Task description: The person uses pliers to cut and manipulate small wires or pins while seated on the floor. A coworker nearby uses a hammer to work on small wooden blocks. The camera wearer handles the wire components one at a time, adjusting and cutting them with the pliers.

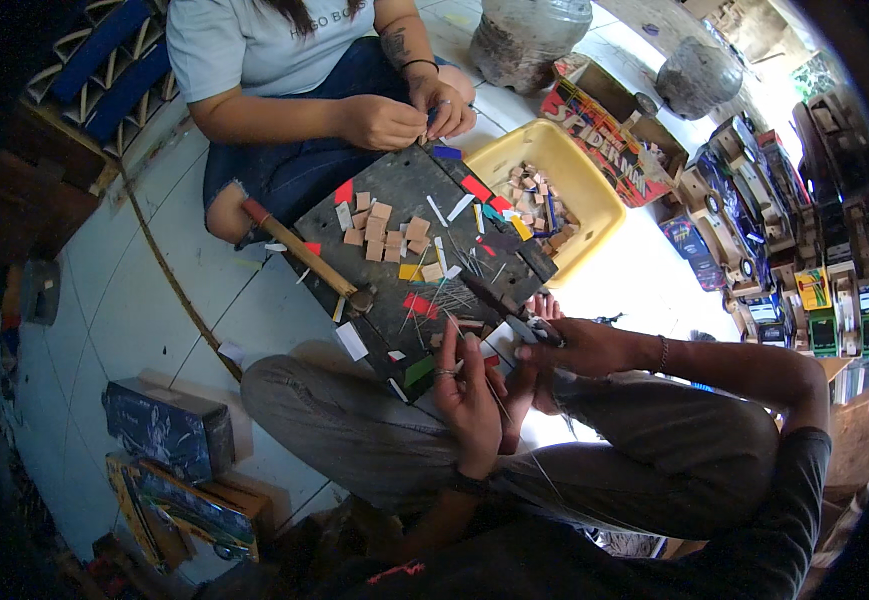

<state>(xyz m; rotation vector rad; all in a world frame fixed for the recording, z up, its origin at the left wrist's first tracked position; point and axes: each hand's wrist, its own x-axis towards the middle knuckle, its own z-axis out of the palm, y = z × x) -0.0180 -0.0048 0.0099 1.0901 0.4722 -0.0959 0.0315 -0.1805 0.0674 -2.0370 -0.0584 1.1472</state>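
My left hand (469,405) is closed in a pinch on a long thin wire (534,465), which trails down across my leg. My right hand (589,347) grips dark-bladed snips (494,297) by the handles, the blades reaching over the near right part of a low black worktable (394,185). Loose cut wires (434,298) lie scattered there beside several small wooden blocks (379,230) and red, white and yellow scraps. A hammer (309,258) with a wooden handle rests at the table's left edge.
Across the table sits another person, both hands (409,120) together on a small piece. A yellow basin (594,235) with wooden bits stands to the right, by a printed box (594,135). Wooden toy vehicles (744,220) are stacked at far right. A dark blue box (169,425) lies at left.
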